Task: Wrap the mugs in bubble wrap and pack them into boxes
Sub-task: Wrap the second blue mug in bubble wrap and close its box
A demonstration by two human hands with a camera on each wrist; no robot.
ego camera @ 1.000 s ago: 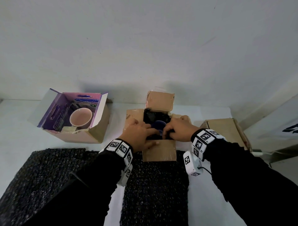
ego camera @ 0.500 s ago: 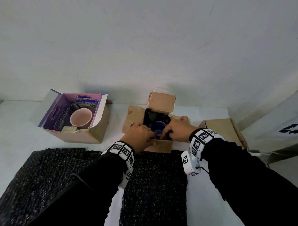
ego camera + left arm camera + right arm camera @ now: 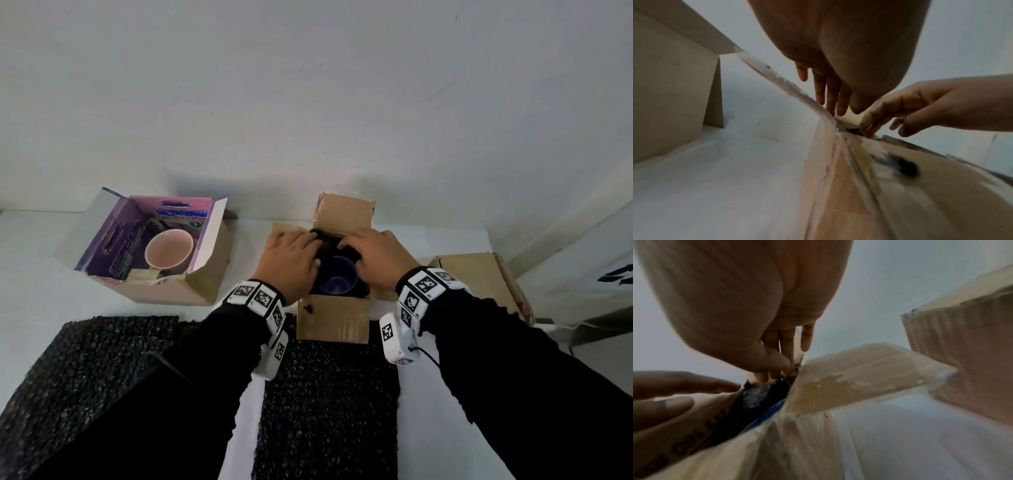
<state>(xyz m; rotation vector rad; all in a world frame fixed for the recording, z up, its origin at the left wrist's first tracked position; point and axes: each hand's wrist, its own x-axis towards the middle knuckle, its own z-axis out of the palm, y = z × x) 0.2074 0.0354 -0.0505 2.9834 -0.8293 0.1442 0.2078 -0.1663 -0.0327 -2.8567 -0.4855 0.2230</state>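
A blue mug (image 3: 337,284) stands upright inside the open brown box (image 3: 332,322) in the middle, with black bubble wrap (image 3: 329,240) around it. My left hand (image 3: 291,260) reaches over the box's left side, and its straight fingers (image 3: 830,104) point down at the wrap by the far left corner. Over the right side, my right hand (image 3: 376,260) pokes bent fingertips (image 3: 869,128) into the wrap at the far edge. In the right wrist view the wrap (image 3: 756,395) and a sliver of the mug (image 3: 768,413) show between the flaps. A pink mug (image 3: 168,253) sits unwrapped in the purple box (image 3: 154,294).
Two black bubble wrap sheets lie in front of me, one centre (image 3: 329,411) and one left (image 3: 96,370). A closed brown box (image 3: 472,277) sits on the right, close to my right wrist. The wall runs just behind the boxes.
Both hands have moved from the near rim of the brown box to its far side. The near flap now hangs out toward me, and the blue mug's opening shows more fully.
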